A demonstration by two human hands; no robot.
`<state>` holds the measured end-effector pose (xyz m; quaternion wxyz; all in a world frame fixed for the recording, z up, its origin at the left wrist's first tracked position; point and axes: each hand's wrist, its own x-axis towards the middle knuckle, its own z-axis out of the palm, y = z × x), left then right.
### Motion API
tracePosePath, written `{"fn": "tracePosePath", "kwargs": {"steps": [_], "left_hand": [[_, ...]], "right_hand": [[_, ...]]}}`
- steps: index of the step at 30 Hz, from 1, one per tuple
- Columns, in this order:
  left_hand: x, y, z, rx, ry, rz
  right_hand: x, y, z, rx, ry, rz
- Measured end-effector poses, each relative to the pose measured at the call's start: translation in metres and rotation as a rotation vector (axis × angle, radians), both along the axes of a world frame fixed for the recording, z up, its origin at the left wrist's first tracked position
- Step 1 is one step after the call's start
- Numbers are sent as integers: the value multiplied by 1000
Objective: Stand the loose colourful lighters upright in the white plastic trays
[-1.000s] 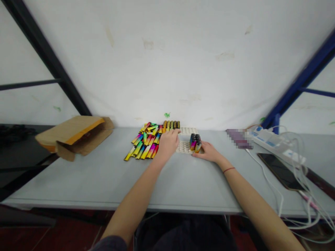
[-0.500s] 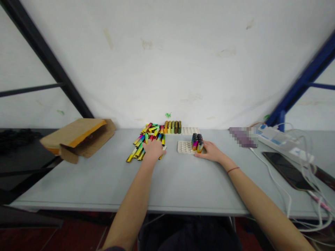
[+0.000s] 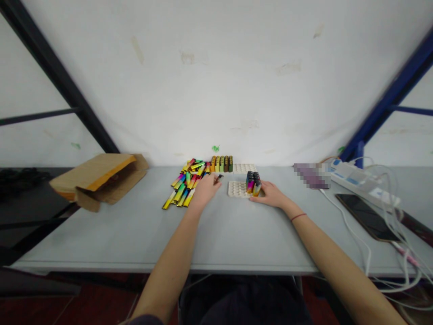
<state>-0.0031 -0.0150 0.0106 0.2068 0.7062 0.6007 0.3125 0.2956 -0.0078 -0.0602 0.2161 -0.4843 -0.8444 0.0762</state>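
My left hand (image 3: 206, 188) is closed around a slim shiny case (image 3: 219, 179) whose dark end sticks out past the fingers. It is just right of a loose pile of metallic, rainbow-coloured slim cases (image 3: 182, 192). My right hand (image 3: 270, 195) grips the right end of a white tray (image 3: 237, 189) with round hollows, thumb in front and fingers behind. Several dark-topped cases (image 3: 253, 183) stand upright in that tray's right part, against my fingers; the hollows to their left are bare.
By the wall, another white tray (image 3: 245, 168) carries several rows of upright cases (image 3: 222, 163) at its left. An opened cardboard package (image 3: 98, 174) lies at left. A phone (image 3: 367, 216), a power strip (image 3: 365, 183) and white cables (image 3: 345, 225) occupy the right side.
My left hand has come off the pile and moved right, now with a case in its fingers. My right hand stays at the tray's right end.
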Motion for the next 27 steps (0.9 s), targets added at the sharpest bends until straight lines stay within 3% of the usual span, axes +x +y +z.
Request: {"fn": "tracePosePath", "kwargs": {"steps": [2,5,9,15,21,27], "left_hand": [[5,-1,2,-10,-269,-62],[19,-5,4,-204,-694,-160],[39,-11,3,-422,-1020,-188],[46,-12,2,-474,-1189,-208],[43,-16,1,-488,-1218,-227],[44,-17,4,-607,-1221,-288]], "right_hand": [[0,0,0,3,4,6],[0,1,-1,5,14,13],[0,2,-3,14,35,17],[1,2,-6,26,73,28],[1,2,-6,31,57,20],[1,3,-7,41,35,17]]}}
